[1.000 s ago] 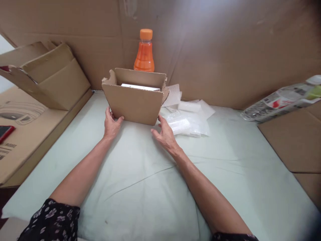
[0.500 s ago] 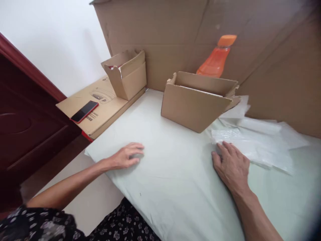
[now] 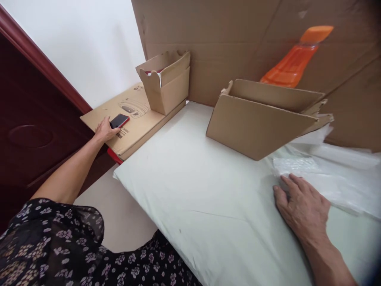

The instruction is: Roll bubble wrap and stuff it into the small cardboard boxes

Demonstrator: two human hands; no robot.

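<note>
A dark-screened smartphone with a red edge lies on the flat cardboard box at the left. My left hand is closed around its near end, fingers on one edge and thumb on the other. Over on the right, my right hand rests on the pale green cloth, palm down with fingers spread. Its fingertips touch the edge of the clear plastic bags, which lie in an overlapping pile.
On the flat cardboard box stands a small open carton. A second open carton sits on the cloth, with an orange-capped bottle behind it. Tall cardboard panels close off the back. A dark red door is at left.
My left hand has moved from above the cloth, left and away from me, onto the smartphone. My right hand stays by the plastic bags. The view has shifted left.
</note>
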